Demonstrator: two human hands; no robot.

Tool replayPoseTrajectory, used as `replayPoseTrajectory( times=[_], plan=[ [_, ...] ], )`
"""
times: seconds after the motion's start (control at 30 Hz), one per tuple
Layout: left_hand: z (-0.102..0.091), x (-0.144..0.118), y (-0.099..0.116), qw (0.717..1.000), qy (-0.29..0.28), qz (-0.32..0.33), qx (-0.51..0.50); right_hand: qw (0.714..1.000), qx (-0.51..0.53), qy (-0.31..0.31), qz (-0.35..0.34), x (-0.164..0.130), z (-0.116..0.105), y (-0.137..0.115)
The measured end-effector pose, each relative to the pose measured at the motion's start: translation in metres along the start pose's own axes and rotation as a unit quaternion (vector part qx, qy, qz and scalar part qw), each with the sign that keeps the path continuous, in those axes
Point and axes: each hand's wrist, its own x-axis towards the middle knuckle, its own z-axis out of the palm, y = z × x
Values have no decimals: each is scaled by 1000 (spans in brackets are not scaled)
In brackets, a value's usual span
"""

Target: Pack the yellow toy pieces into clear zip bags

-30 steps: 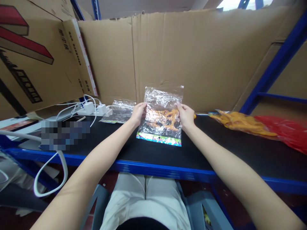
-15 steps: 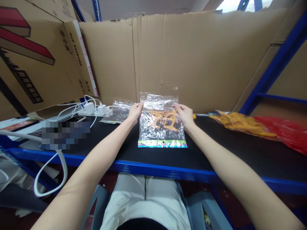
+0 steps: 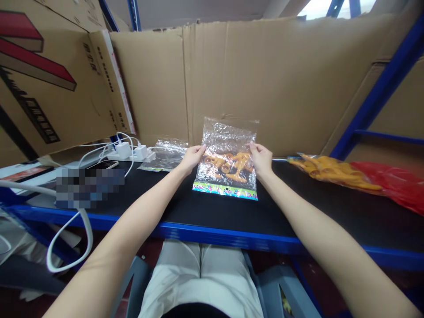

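A clear plastic bag (image 3: pixel 228 132) with a colourful printed band along its lower edge is held up above the black tabletop (image 3: pixel 212 216). Inside it lie several orange plastic pieces (image 3: pixel 228 165), whose exact kind I cannot make out. My left hand (image 3: pixel 194 158) pinches the bag's left edge, and my right hand (image 3: pixel 262 160) grips the right edge at about the same height. Behind my left hand, another clear bag (image 3: pixel 165 154) lies flat on the table, looking crumpled.
To the right lie a bag of orange pieces (image 3: pixel 334 172) and a red plastic bag (image 3: pixel 391 181). White chargers and cables (image 3: pixel 132 150) crowd the left, near a blurred-out patch. A cardboard wall (image 3: pixel 281 79) stands behind; a blue rail (image 3: pixel 232 234) edges the table.
Both hands and the bag have shifted slightly right, and the bag now tilts a little. The orange pieces inside have settled differently. Things lying on the table have stayed put.
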Motion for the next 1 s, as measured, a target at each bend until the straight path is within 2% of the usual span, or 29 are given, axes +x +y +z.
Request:
replayPoseTrajectory(
  times=[0.13, 0.23, 0.3, 0.37, 0.43, 0.5, 0.57, 0.67, 0.77, 0.83, 0.9, 1.0],
  plan=[
    [1, 1, -9, 994, 24, 24, 100, 999, 22, 46, 20, 0, 1, 1],
    [-1, 1, -11, 973, 80, 104, 191, 997, 12, 77, 9, 4, -1, 5],
    [0, -3, -5, 948, 86, 179, 248, 994, 1, 107, 0, 8, -5, 8],
    [5, -11, 6, 919, 32, 261, 295, 991, 6, 130, 4, 13, -8, 10],
    [14, -21, 19, 886, -61, 326, 325, 989, 31, 144, 23, 16, -11, 10],
    [26, -31, 28, 852, -134, 361, 355, 985, 69, 151, 44, 17, -13, 7],
    [37, -39, 32, 818, -178, 379, 394, 982, 106, 147, 58, 17, -14, 3],
    [46, -43, 29, 772, -193, 398, 456, 980, 149, 112, 72, 14, -13, -4],
    [41, -36, 24, 747, -173, 392, 508, 976, 182, 76, 93, 10, -12, -10],
    [32, -29, 25, 745, -141, 372, 535, 971, 201, 53, 115, 9, -10, -12],
    [18, -21, 26, 755, -84, 336, 557, 968, 208, 23, 136, 7, -8, -12],
    [-8, -11, 29, 766, -10, 249, 592, 976, 166, -16, 141, 5, -6, -9]
  ],
)
